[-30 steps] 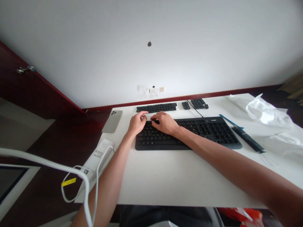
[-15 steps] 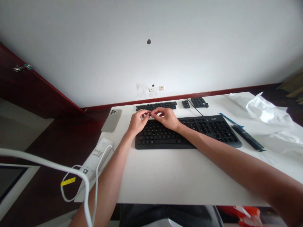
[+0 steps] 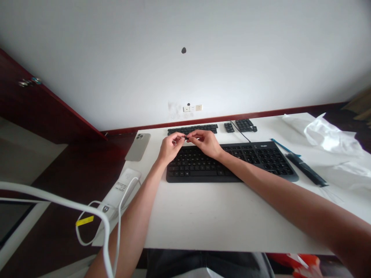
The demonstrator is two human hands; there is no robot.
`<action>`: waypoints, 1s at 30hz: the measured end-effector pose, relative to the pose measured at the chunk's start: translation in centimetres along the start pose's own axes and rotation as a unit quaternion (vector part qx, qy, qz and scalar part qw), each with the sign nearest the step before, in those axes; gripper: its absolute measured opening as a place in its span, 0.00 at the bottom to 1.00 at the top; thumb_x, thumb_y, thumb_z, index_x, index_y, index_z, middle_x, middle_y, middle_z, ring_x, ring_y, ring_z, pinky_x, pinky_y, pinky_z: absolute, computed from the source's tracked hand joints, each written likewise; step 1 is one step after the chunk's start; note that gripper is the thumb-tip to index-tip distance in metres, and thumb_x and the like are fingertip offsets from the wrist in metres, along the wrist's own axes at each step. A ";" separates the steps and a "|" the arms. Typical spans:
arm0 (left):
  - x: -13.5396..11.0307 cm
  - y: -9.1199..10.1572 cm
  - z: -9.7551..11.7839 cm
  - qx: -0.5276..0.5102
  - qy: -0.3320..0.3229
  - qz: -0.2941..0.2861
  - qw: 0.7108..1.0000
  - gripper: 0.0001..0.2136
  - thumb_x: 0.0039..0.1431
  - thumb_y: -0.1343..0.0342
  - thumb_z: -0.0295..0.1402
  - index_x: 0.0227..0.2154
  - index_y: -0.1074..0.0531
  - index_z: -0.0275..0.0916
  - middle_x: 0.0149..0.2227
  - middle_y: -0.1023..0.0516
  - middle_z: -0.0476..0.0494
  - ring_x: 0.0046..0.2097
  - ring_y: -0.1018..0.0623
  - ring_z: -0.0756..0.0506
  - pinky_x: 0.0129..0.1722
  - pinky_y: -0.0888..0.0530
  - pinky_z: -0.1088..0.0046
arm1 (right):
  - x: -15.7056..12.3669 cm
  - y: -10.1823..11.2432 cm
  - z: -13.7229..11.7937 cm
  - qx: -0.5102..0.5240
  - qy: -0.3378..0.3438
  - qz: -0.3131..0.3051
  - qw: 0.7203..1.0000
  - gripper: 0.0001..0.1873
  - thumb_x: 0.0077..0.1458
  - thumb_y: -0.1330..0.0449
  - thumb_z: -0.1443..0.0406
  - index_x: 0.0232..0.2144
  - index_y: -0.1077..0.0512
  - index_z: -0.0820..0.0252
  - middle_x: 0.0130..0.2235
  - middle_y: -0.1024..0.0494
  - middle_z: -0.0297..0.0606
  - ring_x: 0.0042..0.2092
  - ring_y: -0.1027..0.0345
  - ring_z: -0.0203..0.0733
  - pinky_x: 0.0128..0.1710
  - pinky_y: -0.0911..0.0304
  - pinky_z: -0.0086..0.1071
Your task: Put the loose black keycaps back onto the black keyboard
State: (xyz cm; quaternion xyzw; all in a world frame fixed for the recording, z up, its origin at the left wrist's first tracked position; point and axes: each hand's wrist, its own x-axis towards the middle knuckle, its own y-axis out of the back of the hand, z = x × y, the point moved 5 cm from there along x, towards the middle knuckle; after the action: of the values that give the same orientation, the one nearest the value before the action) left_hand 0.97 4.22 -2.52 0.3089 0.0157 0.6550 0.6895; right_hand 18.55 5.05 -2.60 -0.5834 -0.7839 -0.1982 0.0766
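Black keycap (image 3: pixel 186 138) (prob.), part-hidden btwn fingertips (image 3: pixel 190 134)

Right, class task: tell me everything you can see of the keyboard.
The keyboard is long, black and plastic-looking, with rounded front corners and pale, unreadable lettering at upper right. It lies flat, face up, on the white table. A cable runs from its back edge. Lower-left keys look capped; many at right look bare. The left hand, right hand and right forearm hide parts; contact is unclear.
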 end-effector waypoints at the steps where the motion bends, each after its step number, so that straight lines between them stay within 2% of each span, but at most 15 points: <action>1: 0.0 0.0 0.0 -0.002 0.000 0.001 1.000 0.10 0.63 0.42 0.38 0.40 0.21 0.39 0.37 0.18 0.46 0.36 0.23 0.49 0.35 0.28 0.74 | 0.0 0.0 0.0 -0.005 0.002 0.002 1.000 0.10 0.61 0.38 0.60 0.40 0.21 0.58 0.40 0.16 0.39 0.43 0.20 0.44 0.46 0.27 0.36; 7: 0.0 -0.1 0.1 -0.012 0.004 -0.006 1.000 0.10 0.63 0.42 0.38 0.41 0.21 0.39 0.40 0.18 0.44 0.39 0.22 0.47 0.38 0.27 0.73 | 0.0 0.1 -0.4 -0.043 0.017 0.014 0.999 0.09 0.57 0.34 0.61 0.39 0.22 0.58 0.38 0.16 0.37 0.41 0.21 0.42 0.41 0.28 0.33; 19: 0.1 -0.2 -0.1 -0.035 0.005 -0.009 0.999 0.08 0.62 0.41 0.36 0.40 0.22 0.38 0.40 0.17 0.43 0.40 0.21 0.47 0.40 0.26 0.72 | -0.1 0.0 -0.2 -0.041 0.020 0.015 0.999 0.12 0.57 0.33 0.58 0.40 0.23 0.58 0.38 0.16 0.37 0.40 0.21 0.42 0.42 0.27 0.33; 22: 0.1 -0.2 -0.1 -0.034 0.005 -0.011 0.999 0.08 0.61 0.40 0.35 0.40 0.22 0.38 0.37 0.18 0.45 0.38 0.21 0.48 0.39 0.27 0.73 | -0.1 0.1 -0.3 -0.045 0.024 0.023 0.998 0.12 0.57 0.33 0.57 0.39 0.23 0.58 0.37 0.16 0.37 0.40 0.21 0.42 0.42 0.27 0.34; 26: 0.0 -0.3 0.0 -0.035 0.008 -0.018 0.999 0.09 0.61 0.40 0.36 0.41 0.22 0.39 0.32 0.20 0.47 0.33 0.24 0.49 0.36 0.29 0.73 | -0.3 0.1 -0.6 -0.067 0.029 0.026 0.997 0.13 0.57 0.34 0.60 0.44 0.23 0.58 0.37 0.17 0.36 0.39 0.22 0.41 0.42 0.26 0.34; 30: 0.0 -0.2 0.0 -0.039 0.005 -0.021 0.999 0.08 0.61 0.39 0.37 0.38 0.22 0.39 0.35 0.18 0.45 0.35 0.22 0.48 0.37 0.28 0.72 | -0.2 -0.2 -0.8 -0.102 0.032 -0.001 0.994 0.13 0.58 0.37 0.64 0.46 0.22 0.57 0.38 0.16 0.35 0.39 0.21 0.40 0.44 0.25 0.35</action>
State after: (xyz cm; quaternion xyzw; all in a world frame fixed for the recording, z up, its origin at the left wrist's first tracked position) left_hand 1.14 4.22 -2.63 0.2780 -0.0003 0.6420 0.7146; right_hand 18.39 4.49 -2.03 -0.5803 -0.7576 -0.2958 0.0418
